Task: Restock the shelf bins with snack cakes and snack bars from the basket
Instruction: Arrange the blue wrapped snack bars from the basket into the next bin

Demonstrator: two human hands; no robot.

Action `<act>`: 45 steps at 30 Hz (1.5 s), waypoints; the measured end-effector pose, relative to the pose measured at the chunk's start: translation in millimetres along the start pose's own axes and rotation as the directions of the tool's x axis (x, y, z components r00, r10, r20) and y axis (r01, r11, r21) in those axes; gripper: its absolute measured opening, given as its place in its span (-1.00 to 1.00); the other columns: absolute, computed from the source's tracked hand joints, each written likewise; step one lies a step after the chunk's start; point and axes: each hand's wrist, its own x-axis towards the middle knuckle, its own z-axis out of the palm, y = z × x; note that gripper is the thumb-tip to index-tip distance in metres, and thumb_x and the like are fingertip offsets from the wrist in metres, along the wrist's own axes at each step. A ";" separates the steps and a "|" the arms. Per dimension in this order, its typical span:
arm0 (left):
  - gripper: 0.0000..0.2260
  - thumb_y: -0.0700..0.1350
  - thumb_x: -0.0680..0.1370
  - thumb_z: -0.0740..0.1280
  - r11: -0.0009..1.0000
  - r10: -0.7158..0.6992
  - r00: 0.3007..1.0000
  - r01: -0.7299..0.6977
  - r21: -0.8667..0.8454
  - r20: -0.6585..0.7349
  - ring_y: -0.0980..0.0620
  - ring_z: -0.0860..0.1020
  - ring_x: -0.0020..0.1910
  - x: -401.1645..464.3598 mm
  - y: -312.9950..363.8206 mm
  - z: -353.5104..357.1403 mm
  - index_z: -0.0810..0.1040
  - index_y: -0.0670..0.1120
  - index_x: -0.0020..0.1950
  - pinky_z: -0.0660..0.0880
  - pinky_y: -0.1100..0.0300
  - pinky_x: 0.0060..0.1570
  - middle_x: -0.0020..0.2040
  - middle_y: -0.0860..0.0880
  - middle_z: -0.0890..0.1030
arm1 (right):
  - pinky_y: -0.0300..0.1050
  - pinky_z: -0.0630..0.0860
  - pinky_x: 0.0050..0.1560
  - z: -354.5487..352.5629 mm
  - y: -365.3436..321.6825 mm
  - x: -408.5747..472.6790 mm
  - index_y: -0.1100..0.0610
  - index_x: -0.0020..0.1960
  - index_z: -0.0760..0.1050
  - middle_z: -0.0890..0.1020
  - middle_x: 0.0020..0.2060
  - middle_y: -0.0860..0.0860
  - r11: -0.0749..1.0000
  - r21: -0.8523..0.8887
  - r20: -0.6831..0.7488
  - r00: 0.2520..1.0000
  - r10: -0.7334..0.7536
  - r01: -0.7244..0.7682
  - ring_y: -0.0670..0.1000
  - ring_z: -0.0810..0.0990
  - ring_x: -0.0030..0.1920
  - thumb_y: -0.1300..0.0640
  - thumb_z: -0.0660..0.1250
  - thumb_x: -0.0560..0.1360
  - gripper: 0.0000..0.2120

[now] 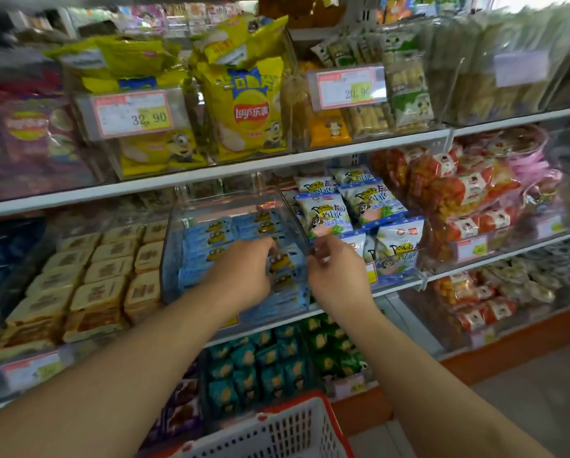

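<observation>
A clear plastic shelf bin [211,206] on the middle shelf holds rows of light-blue snack cake packets [211,239] with yellow cartoon figures. My left hand [244,272] reaches into the bin and its fingers curl over the packets at the right front. My right hand [336,276] is at the bin's right front corner, with fingertips pinched on the clear wall edge. The white basket with a red rim [287,428] sits low in front of me; its contents are hidden.
White-and-blue snack packs [359,209] fill the bin to the right, beige wrapped cakes [95,279] the bin to the left. Yellow chip bags [244,107] stand on the shelf above, green and teal packets [270,365] below. Orange floor lies at right.
</observation>
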 end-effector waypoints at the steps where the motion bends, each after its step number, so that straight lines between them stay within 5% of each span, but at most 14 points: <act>1: -0.56 -0.16 0.56 0.47 1.000 -0.002 1.000 0.002 -0.004 0.021 -0.10 0.63 0.13 5.3 -0.1 5.7 0.46 0.07 0.39 0.64 -0.11 0.09 0.22 -0.05 0.63 | -0.15 0.41 -0.09 3.3 2.2 1.9 0.12 0.29 0.52 0.61 0.09 0.04 1.000 -0.015 0.000 1.000 -0.009 0.009 0.05 0.58 0.00 0.11 0.33 0.65 -0.77; 6: -0.54 -0.20 0.59 0.43 0.999 0.053 0.997 -0.052 -0.013 0.060 -0.07 0.62 0.14 17.2 -3.3 18.3 0.43 0.23 0.35 0.63 -0.08 0.07 0.27 -0.02 0.60 | -0.19 0.40 -0.23 13.2 14.5 7.8 0.08 0.21 0.52 0.59 -0.02 0.02 1.000 0.008 -0.061 0.998 -0.026 0.027 -0.04 0.56 -0.14 0.18 0.39 0.61 -0.82; 9: -0.56 -0.16 0.62 0.41 0.995 0.088 0.989 -0.093 0.035 0.119 -0.11 0.50 0.32 19.4 -9.6 16.8 0.46 0.19 0.43 0.55 -0.06 0.22 0.39 -0.01 0.48 | -0.22 0.38 -0.29 18.4 18.3 8.3 0.05 0.18 0.51 0.57 -0.04 0.02 0.998 -0.012 -0.078 0.995 -0.056 0.055 -0.07 0.54 -0.18 0.20 0.38 0.60 -0.82; 14: -0.61 -0.16 0.68 0.23 0.995 0.082 0.989 -0.089 0.048 0.124 -0.11 0.30 0.37 11.3 -4.5 22.3 0.46 0.08 0.51 0.38 0.00 0.31 0.29 -0.02 0.36 | -0.32 0.27 -0.34 19.6 17.7 9.6 0.05 0.12 0.48 0.57 -0.06 0.02 0.999 -0.025 -0.083 0.995 -0.046 0.044 -0.13 0.47 -0.21 0.22 0.36 0.59 -0.84; 20: -0.69 -0.09 0.68 0.18 0.999 0.047 0.985 -0.047 -0.006 0.165 -0.08 0.26 0.39 -10.6 11.2 33.9 0.45 -0.04 0.43 0.40 -0.09 0.35 0.28 -0.02 0.33 | -0.31 0.23 -0.35 21.0 14.1 7.8 0.04 0.07 0.44 0.55 -0.07 0.04 0.998 -0.034 -0.086 0.995 -0.047 0.044 -0.16 0.45 -0.21 0.24 0.33 0.59 -0.86; 25: -0.47 -0.21 0.64 0.23 0.997 0.019 0.999 -0.016 -0.080 0.035 -0.04 0.15 0.51 -32.6 1.3 26.1 0.26 -0.04 0.62 0.32 0.02 0.46 0.48 0.03 0.23 | -0.21 0.28 -0.28 15.3 5.3 -1.8 0.17 0.26 0.41 0.47 0.16 0.08 0.997 -0.078 -0.077 0.996 -0.034 0.028 0.02 0.45 -0.07 0.24 0.33 0.61 -0.76; 27: -0.46 -0.17 0.64 0.24 0.998 -0.042 0.998 0.040 -0.043 -0.047 -0.03 0.14 0.50 -43.5 -12.4 21.7 0.24 -0.02 0.63 0.34 0.01 0.45 0.49 0.05 0.21 | -0.21 0.32 -0.31 15.4 -2.2 -14.0 0.20 0.30 0.35 0.39 0.23 0.11 0.968 -0.208 -0.097 0.982 -0.165 0.142 0.07 0.42 -0.05 0.32 0.37 0.52 -0.61; 30: -0.47 0.04 0.69 0.16 0.991 -0.111 0.994 0.112 0.076 -0.019 -0.12 0.14 0.52 -59.2 -33.0 21.4 0.15 0.08 0.66 0.38 -0.07 0.43 0.55 0.02 0.13 | 0.01 0.53 -0.08 25.1 -14.5 -29.4 0.11 0.40 0.36 0.39 0.30 0.10 0.787 -0.440 0.144 0.899 -0.414 0.433 0.17 0.46 0.20 0.30 0.41 0.37 -0.38; 34: -0.47 0.13 0.71 0.04 0.981 -0.150 0.986 0.140 0.131 0.067 -0.16 0.09 0.55 -68.7 -47.6 29.6 0.00 0.17 0.68 0.38 -0.13 0.44 0.61 -0.01 0.09 | 0.22 0.22 0.56 41.5 -18.7 -33.2 -0.12 0.65 0.01 0.11 0.60 0.11 0.690 -0.528 0.472 0.847 -0.246 0.495 0.25 0.07 0.60 0.09 0.43 0.44 -0.08; 38: -0.48 0.13 0.72 -0.02 0.974 -0.164 0.985 0.152 0.165 0.058 -0.15 0.08 0.58 -70.0 -52.5 31.4 -0.01 0.12 0.69 0.38 -0.12 0.44 0.62 -0.03 0.09 | 0.20 0.22 0.57 39.9 -20.4 -31.2 -0.17 0.64 -0.02 0.14 0.59 0.08 0.612 -0.624 0.509 0.847 -0.154 0.486 0.26 0.13 0.58 -0.07 0.50 0.46 -0.05; 45: -0.47 0.14 0.72 0.00 0.972 -0.150 0.988 0.141 0.185 0.033 -0.15 0.07 0.61 -75.9 -55.0 27.3 -0.01 0.10 0.69 0.41 -0.10 0.43 0.65 -0.08 0.06 | 0.23 0.32 0.50 44.3 -30.2 -29.0 -0.06 0.60 0.01 0.22 0.53 0.20 0.499 -0.706 0.540 0.838 -0.081 0.503 0.33 0.24 0.52 -0.05 0.49 0.47 -0.11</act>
